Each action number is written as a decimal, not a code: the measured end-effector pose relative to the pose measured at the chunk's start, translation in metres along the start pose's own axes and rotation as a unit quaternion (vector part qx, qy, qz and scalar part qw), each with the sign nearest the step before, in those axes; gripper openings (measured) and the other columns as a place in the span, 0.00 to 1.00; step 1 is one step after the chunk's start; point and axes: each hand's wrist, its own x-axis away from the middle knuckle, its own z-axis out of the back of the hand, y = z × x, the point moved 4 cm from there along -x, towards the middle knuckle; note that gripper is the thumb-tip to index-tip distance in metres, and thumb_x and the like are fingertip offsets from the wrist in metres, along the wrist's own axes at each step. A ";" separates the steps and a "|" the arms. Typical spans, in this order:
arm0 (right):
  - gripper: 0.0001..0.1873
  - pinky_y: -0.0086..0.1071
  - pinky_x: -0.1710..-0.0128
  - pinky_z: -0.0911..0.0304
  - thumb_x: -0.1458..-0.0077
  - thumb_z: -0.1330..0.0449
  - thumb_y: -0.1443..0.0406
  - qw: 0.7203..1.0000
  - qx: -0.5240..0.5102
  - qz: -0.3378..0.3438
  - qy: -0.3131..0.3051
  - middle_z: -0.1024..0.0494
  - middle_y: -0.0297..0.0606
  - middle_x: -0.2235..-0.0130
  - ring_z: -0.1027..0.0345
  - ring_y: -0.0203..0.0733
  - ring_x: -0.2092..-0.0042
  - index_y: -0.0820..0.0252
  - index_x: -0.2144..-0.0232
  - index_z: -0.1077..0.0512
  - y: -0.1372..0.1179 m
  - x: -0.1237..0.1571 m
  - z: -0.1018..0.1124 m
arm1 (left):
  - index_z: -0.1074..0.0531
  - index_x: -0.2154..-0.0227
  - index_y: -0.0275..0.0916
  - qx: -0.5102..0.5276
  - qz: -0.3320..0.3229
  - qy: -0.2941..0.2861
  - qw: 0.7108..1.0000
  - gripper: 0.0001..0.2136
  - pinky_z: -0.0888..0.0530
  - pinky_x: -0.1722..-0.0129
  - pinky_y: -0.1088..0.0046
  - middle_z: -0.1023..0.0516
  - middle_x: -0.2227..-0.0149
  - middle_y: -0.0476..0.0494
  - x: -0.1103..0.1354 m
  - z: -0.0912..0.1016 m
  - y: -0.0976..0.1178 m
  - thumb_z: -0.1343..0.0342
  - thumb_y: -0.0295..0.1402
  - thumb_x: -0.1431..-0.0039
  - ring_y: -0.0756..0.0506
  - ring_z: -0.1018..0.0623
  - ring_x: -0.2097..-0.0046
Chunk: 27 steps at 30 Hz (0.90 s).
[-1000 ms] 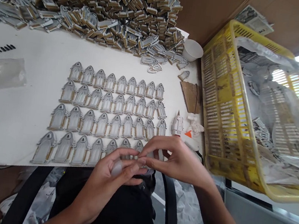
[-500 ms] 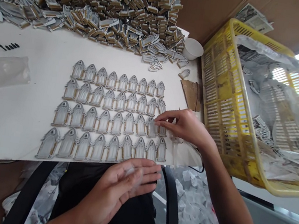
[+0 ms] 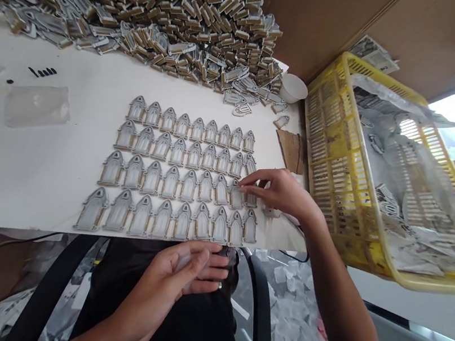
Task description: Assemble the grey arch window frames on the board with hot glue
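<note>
Right hand (image 3: 279,192), grip pinched, is touching one of thirty-six grey arched cutouts (image 3: 188,184); left hand (image 3: 182,269) is pinching one clear film (image 3: 183,259).

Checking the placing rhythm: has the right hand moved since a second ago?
Yes. The right hand left the left hand at the table edge and went forward to the right end of the third row of arched window pieces.
</note>
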 end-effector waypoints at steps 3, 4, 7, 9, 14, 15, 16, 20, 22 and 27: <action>0.14 0.34 0.66 0.33 0.36 0.31 0.52 0.998 0.006 -0.021 0.054 0.11 0.35 0.61 0.24 0.39 0.71 0.52 0.57 0.13 -0.013 0.018 0.011 | 0.17 0.51 0.39 -0.016 -0.025 0.024 0.999 0.18 0.16 0.54 0.73 0.11 0.51 0.37 -0.002 0.006 0.004 0.34 0.48 0.32 0.41 0.12 0.51; 0.15 0.34 0.67 0.33 0.35 0.31 0.51 0.998 0.000 -0.017 0.066 0.11 0.36 0.59 0.24 0.39 0.70 0.53 0.57 0.14 -0.022 0.027 0.013 | 0.17 0.52 0.38 -0.018 -0.032 0.029 0.999 0.18 0.16 0.56 0.74 0.11 0.52 0.37 -0.003 0.007 0.006 0.33 0.48 0.33 0.41 0.12 0.52; 0.14 0.32 0.68 0.34 0.36 0.30 0.51 0.997 -0.061 0.020 0.031 0.12 0.37 0.56 0.21 0.40 0.64 0.51 0.56 0.14 -0.055 0.057 0.002 | 0.17 0.58 0.37 -0.020 -0.043 0.016 0.999 0.17 0.16 0.61 0.75 0.10 0.58 0.38 -0.006 0.004 0.011 0.29 0.47 0.37 0.42 0.11 0.58; 0.13 0.31 0.67 0.32 0.36 0.29 0.52 0.994 -0.101 0.041 -0.021 0.12 0.35 0.56 0.21 0.39 0.63 0.49 0.54 0.15 -0.074 0.074 -0.013 | 0.18 0.60 0.37 -0.020 -0.045 -0.007 0.999 0.17 0.17 0.64 0.76 0.10 0.60 0.38 -0.006 0.000 0.012 0.27 0.47 0.39 0.43 0.11 0.61; 0.10 0.29 0.68 0.31 0.36 0.28 0.56 0.983 -0.177 0.011 -0.042 0.13 0.34 0.61 0.23 0.37 0.65 0.49 0.55 0.14 -0.086 0.094 -0.038 | 0.18 0.62 0.36 -0.026 -0.051 -0.047 0.997 0.17 0.17 0.66 0.75 0.10 0.60 0.38 -0.007 -0.008 0.010 0.25 0.45 0.41 0.42 0.11 0.62; 0.09 0.29 0.70 0.33 0.37 0.28 0.56 0.982 -0.186 -0.003 -0.037 0.13 0.34 0.61 0.23 0.37 0.65 0.48 0.56 0.13 -0.084 0.096 -0.039 | 0.19 0.62 0.36 -0.029 -0.052 -0.049 0.997 0.17 0.17 0.66 0.75 0.11 0.59 0.37 -0.008 -0.009 0.009 0.25 0.45 0.42 0.42 0.11 0.62; 0.08 0.28 0.71 0.34 0.38 0.28 0.57 0.981 -0.192 -0.016 -0.033 0.13 0.34 0.62 0.23 0.37 0.65 0.48 0.57 0.13 -0.082 0.097 -0.039 | 0.19 0.62 0.36 -0.033 -0.053 -0.051 0.997 0.17 0.17 0.65 0.74 0.11 0.59 0.37 -0.009 -0.010 0.008 0.24 0.45 0.42 0.42 0.11 0.62; 0.08 0.30 0.74 0.39 0.41 0.26 0.56 0.978 -0.201 -0.060 -0.003 0.14 0.34 0.67 0.27 0.36 0.70 0.51 0.62 0.13 -0.064 0.092 -0.031 | 0.19 0.55 0.37 -0.021 -0.053 -0.035 0.998 0.19 0.15 0.54 0.68 0.12 0.51 0.35 -0.013 -0.012 0.005 0.30 0.48 0.36 0.39 0.11 0.55; 0.12 0.31 0.74 0.39 0.40 0.27 0.53 0.980 -0.183 -0.069 0.046 0.14 0.36 0.66 0.29 0.36 0.72 0.53 0.62 0.14 -0.048 0.084 -0.019 | 0.19 0.49 0.38 0.027 -0.045 -0.033 0.998 0.18 0.17 0.45 0.63 0.14 0.45 0.35 -0.015 -0.014 0.001 0.36 0.48 0.30 0.38 0.13 0.48; 0.15 0.33 0.70 0.35 0.37 0.32 0.52 0.989 -0.060 -0.051 0.125 0.13 0.37 0.62 0.28 0.36 0.72 0.56 0.57 0.16 -0.003 0.056 0.012 | 0.19 0.45 0.38 0.123 -0.027 -0.049 0.991 0.13 0.26 0.32 0.55 0.17 0.40 0.34 -0.018 -0.017 -0.007 0.38 0.36 0.28 0.34 0.19 0.37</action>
